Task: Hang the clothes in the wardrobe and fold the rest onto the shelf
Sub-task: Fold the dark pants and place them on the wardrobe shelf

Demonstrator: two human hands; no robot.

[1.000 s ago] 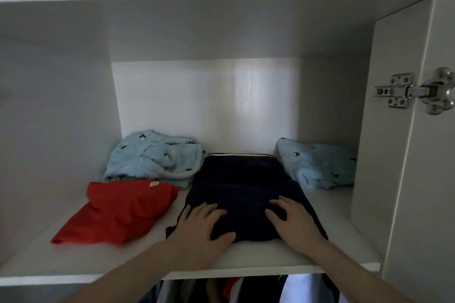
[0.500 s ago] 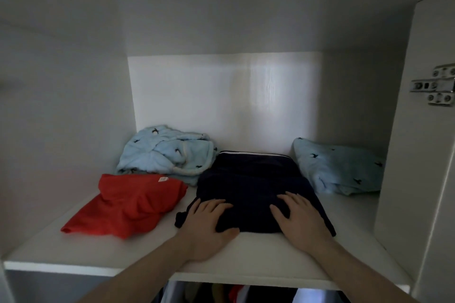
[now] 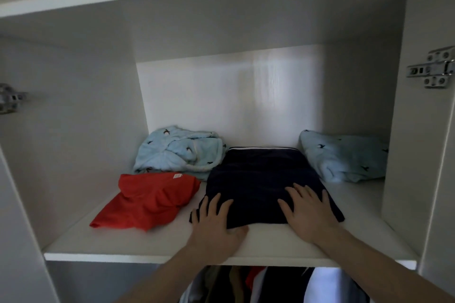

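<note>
Pressing flat: hands (image 3: 261, 219) on navy garment (image 3: 261, 179)

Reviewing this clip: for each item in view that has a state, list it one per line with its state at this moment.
Navy garment: folded, flat on the shelf, both hands on its front edge.
Red garment: loosely folded, rumpled.
Left light blue garment: bundled, behind the red one.
Right light blue garment: folded at the back right.
Left hand: flat, pressing.
Right hand: flat, pressing.
Hanging clothes: hung below the shelf.
</note>
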